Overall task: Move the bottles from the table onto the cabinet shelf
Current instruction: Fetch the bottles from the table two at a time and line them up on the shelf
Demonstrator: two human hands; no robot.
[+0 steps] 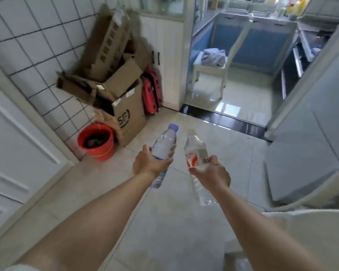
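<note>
My left hand [148,163] is closed around the middle of a clear water bottle with a blue cap [164,144]. Its cap points up and away from me. My right hand [211,174] grips a second clear bottle with a white cap and a red-and-white label [196,151]. Both bottles are held out in front of me above a tiled floor, side by side and a little apart. No table and no cabinet shelf can be made out with certainty in this view.
Cardboard boxes [123,106] are piled in the left corner, with a red bucket [96,141] in front and a red suitcase [152,94] beside them. A white door [18,153] stands at left. Ahead, a doorway opens on a kitchen with a white stool [209,73]. A grey appliance [309,153] stands at right.
</note>
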